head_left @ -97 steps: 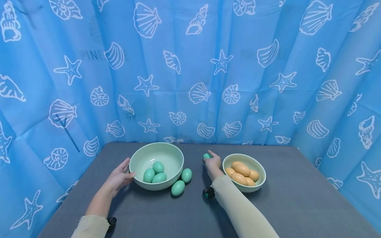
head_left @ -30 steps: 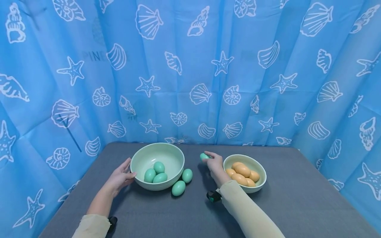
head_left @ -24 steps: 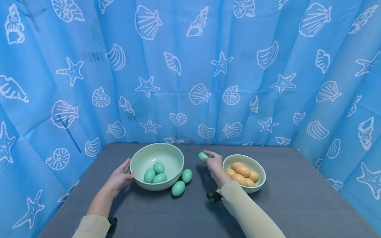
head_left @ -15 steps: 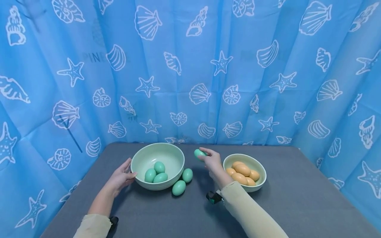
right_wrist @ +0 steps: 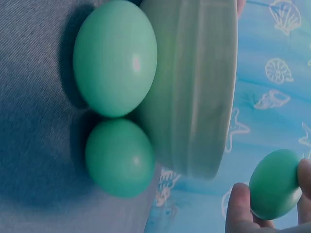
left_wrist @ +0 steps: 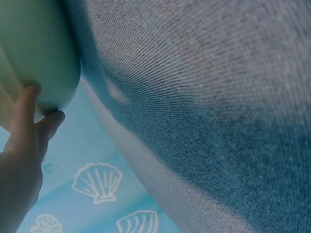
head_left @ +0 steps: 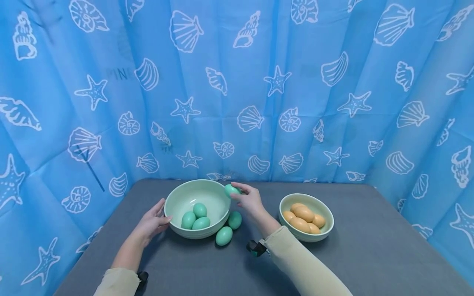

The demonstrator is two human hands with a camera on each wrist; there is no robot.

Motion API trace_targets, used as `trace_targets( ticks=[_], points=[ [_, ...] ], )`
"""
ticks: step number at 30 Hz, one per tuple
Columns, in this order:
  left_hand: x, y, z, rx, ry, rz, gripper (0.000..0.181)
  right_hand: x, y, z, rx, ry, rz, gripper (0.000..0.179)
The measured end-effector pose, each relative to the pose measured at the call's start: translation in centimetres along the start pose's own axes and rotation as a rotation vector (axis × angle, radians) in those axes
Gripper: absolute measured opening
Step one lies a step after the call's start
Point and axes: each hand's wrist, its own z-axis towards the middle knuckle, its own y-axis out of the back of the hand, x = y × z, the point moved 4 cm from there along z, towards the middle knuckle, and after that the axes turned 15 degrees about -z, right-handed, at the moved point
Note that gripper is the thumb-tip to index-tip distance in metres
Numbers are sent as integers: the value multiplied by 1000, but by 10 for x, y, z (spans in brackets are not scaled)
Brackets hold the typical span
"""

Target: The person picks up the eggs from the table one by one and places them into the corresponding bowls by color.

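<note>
Between its thumb and fingers my right hand (head_left: 252,202) pinches a green egg (head_left: 231,190), held up at the right rim of the large pale green bowl (head_left: 177,197). The right wrist view shows this egg (right_wrist: 275,184) above the level of the bowl's rim. My left hand (head_left: 151,222) holds the bowl's left side, thumb at the rim and fingers along the outer wall (left_wrist: 43,48). Inside lie 3 green eggs (head_left: 201,223). Two more green eggs, one nearer the front (head_left: 224,236) and one behind it (head_left: 235,220), rest on the table against or close beside the bowl.
A smaller pale bowl (head_left: 327,228) with several orange eggs (head_left: 304,213) stands to the right, beyond my right forearm. Everything sits on a grey cloth-covered table (head_left: 370,255). A blue shell-patterned curtain (head_left: 237,90) hangs behind and at both sides.
My right hand has lifted the green egg from the table near the small bowl and carried it left to the large bowl's rim. My left hand keeps its hold on the bowl.
</note>
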Motion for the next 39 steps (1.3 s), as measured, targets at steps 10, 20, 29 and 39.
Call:
trace_targets(
  ticks=[10, 20, 29, 39],
  points=[
    [-1, 0, 2, -14, -1, -3, 81, 9, -23, 2, 89, 5, 65, 39],
    [0, 1, 1, -43, 0, -12, 81, 14, -43, 9, 187, 23, 82, 42],
    [-1, 0, -1, -19, -30, -16, 81, 20, -55, 16, 205, -5, 74, 43],
    [0, 0, -2, -19, -36, -12, 81, 9, -69, 33, 213, -55, 41, 40]
  ],
)
